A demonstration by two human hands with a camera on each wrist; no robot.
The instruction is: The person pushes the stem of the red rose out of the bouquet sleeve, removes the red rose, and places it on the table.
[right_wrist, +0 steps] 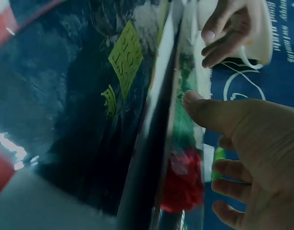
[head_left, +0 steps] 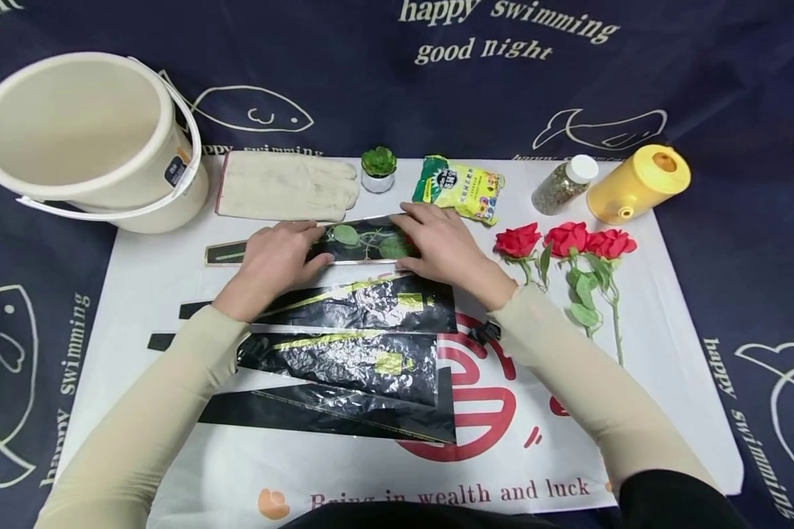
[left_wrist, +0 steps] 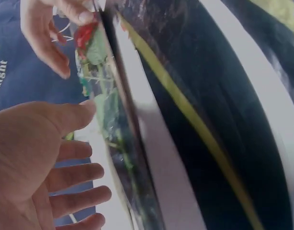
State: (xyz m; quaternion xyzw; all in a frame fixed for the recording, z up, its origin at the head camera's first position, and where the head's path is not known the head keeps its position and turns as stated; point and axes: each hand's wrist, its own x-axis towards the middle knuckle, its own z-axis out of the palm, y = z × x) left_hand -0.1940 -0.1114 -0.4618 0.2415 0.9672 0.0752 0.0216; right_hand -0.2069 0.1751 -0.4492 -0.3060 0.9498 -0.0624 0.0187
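Note:
A clear-fronted flower sleeve (head_left: 357, 255) with a dark backing lies flat across the upper middle of the table. Inside it is a red rose (right_wrist: 183, 184) with green leaves and a stem. My left hand (head_left: 281, 253) rests at the sleeve's left half, thumb by the near edge and fingers toward the far one. Over the rose end, my right hand (head_left: 443, 242) lies across the sleeve and hides most of the bloom in the head view. In both wrist views the fingers are spread and loosely extended.
Several black sleeves (head_left: 364, 367) with gold print lie nearer. Behind stand a white bucket (head_left: 73, 117), cotton gloves (head_left: 284, 185), a small potted succulent (head_left: 378, 169), a yellow-green packet (head_left: 459, 189), a lidded jar (head_left: 564, 184) and a yellow can (head_left: 635, 184). Loose red roses (head_left: 569, 239) lie right.

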